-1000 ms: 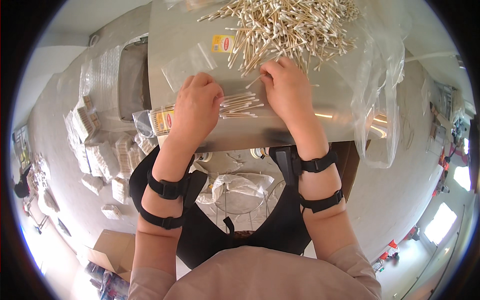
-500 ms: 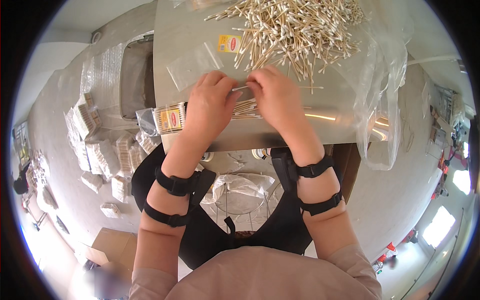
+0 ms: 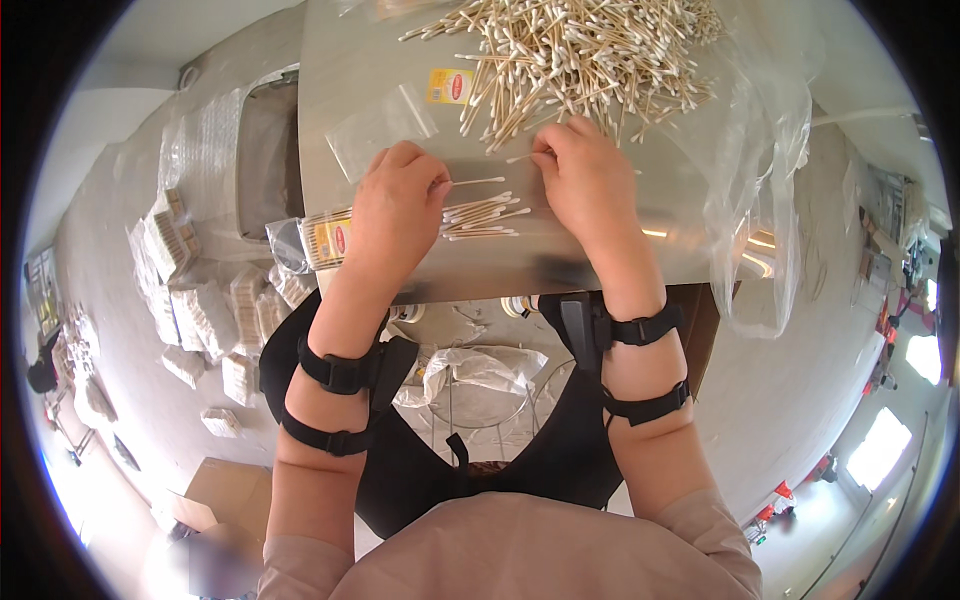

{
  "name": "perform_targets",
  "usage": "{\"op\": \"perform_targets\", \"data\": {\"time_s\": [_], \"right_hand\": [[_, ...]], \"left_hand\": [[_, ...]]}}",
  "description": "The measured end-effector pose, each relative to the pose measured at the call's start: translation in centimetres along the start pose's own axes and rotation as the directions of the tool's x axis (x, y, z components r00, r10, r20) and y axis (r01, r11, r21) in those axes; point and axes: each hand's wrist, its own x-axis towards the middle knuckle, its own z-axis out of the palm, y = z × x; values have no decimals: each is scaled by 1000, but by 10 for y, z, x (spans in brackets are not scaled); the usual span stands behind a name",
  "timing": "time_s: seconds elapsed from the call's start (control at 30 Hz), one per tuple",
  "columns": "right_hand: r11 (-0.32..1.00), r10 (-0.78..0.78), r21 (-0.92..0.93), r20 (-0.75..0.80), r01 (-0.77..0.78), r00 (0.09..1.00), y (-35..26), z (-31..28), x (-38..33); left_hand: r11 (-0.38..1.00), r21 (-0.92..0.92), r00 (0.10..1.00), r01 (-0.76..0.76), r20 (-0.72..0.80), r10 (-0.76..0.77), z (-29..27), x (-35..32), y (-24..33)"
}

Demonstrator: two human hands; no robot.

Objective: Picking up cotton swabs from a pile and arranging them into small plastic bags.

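Observation:
My left hand (image 3: 395, 205) is closed, its thumb and fingers pinching a cotton swab (image 3: 475, 182) that points to the right. Just below that swab, a small bundle of loose cotton swabs (image 3: 482, 217) lies flat on the metal table. My right hand (image 3: 585, 180) pinches another cotton swab (image 3: 520, 158), whose white tip sticks out to the left. Beyond the right fingertips rises a large heap of cotton swabs (image 3: 590, 60). Partly covered by my left forearm, a clear bag packed with swabs and a yellow label card (image 3: 325, 240) rests at the table's left edge.
An unfilled clear plastic bag (image 3: 380, 135) and a yellow-and-red card (image 3: 450, 86) lie left of the heap. Crumpled clear plastic (image 3: 765, 180) hangs over the table's right side. On the floor at left are several packed bundles (image 3: 205, 315), a grey bin (image 3: 270, 160) and a cardboard box (image 3: 230, 490).
My hands have moved apart: the right one to the right, the left one slightly left. More of the loose swab bundle between them now shows.

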Motion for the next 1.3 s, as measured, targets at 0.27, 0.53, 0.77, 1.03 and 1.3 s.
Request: {"op": "perform_targets", "data": {"time_s": [0.27, 0.53, 0.77, 1.03, 1.3], "right_hand": [[997, -77, 21, 5, 77, 997, -5, 7, -3], [996, -85, 19, 15, 85, 996, -4, 8, -2], [998, -13, 69, 29, 11, 999, 1, 0, -2], [989, -136, 67, 98, 130, 986, -16, 11, -9], [984, 171, 43, 28, -172, 985, 60, -43, -10]], "left_hand": [[989, -85, 992, -123, 17, 125, 10, 0, 14], [985, -165, 998, -50, 32, 56, 12, 1, 13], [991, -108, 997, -78, 20, 80, 12, 1, 12], [984, -178, 996, -29, 77, 44, 9, -2, 11], [992, -76, 994, -105, 17, 107, 10, 1, 14]]}}
